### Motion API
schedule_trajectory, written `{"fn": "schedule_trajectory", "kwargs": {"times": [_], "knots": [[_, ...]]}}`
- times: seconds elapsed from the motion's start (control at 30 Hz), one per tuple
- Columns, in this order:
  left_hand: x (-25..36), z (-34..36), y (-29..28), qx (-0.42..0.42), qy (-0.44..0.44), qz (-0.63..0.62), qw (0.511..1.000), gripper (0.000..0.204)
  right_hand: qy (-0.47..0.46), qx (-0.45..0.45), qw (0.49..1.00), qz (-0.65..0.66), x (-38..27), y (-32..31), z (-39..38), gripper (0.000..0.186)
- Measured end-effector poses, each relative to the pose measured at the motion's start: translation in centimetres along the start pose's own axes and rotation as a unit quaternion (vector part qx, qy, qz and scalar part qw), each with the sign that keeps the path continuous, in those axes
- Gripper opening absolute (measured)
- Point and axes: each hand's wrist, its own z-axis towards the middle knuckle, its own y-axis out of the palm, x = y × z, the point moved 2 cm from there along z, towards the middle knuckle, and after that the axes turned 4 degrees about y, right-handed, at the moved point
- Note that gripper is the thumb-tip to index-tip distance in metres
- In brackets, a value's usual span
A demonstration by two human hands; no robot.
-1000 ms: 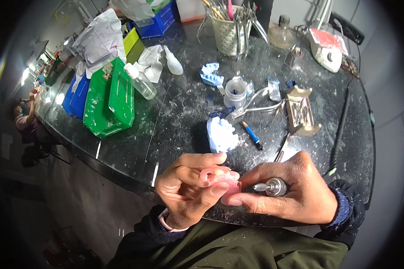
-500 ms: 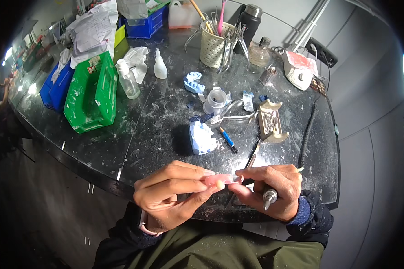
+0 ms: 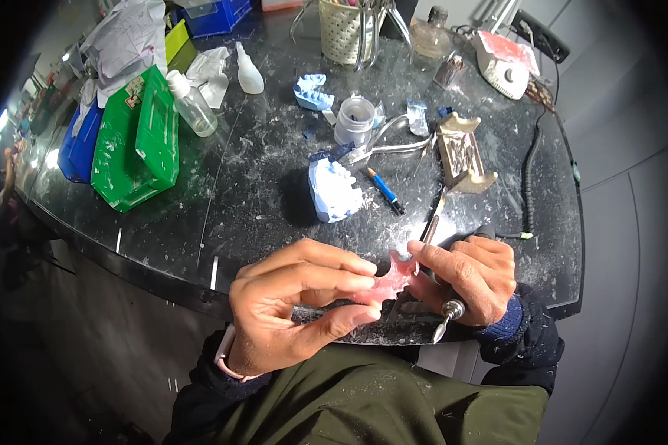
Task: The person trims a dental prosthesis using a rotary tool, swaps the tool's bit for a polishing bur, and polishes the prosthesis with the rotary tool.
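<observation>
Over the front edge of the bench, my left hand (image 3: 289, 304) pinches a pink denture base (image 3: 393, 282) between thumb and fingers. The base is curved and translucent, with a notched edge. My right hand (image 3: 471, 271) has a rotary handpiece (image 3: 453, 310) tucked in its curled fingers, the pointed metal tip aimed toward me. Its index finger and thumb rest at the right end of the denture base. Beyond the hands stands a pale blue dental cast (image 3: 335, 193), with a blue pencil (image 3: 385, 190) to its right. A knife-like hand tool (image 3: 431, 226) lies just behind the denture base.
A bur holder (image 3: 460, 152), pliers (image 3: 393, 146), a clear jar (image 3: 355, 120) and a smaller blue cast (image 3: 314, 92) occupy the middle. At left are a green bin (image 3: 137, 148) and a spray bottle (image 3: 191, 104). A tool cup (image 3: 345, 33) and a control box (image 3: 506, 67) stand at the back.
The denture base has turned in my fingers, so its curved, notched shape now shows. My right index finger has straightened along its end. The whole view has tilted nearer, shifting the bench things upward.
</observation>
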Motion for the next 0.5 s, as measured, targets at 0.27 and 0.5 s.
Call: {"fn": "schedule_trajectory", "kwargs": {"times": [0.27, 0.5], "knots": [[-0.3, 0.3, 0.4, -0.009, -0.040, -0.025, 0.999, 0.023, 0.017, 0.005, 1.000, 0.003, 0.4, 0.4, -0.1, 0.038], [-0.9, 0.3, 0.5, -0.056, -0.081, -0.149, 0.984, 0.014, 0.030, 0.005, 0.999, 0.011, 0.6, 0.5, -0.3, 0.037]]}}
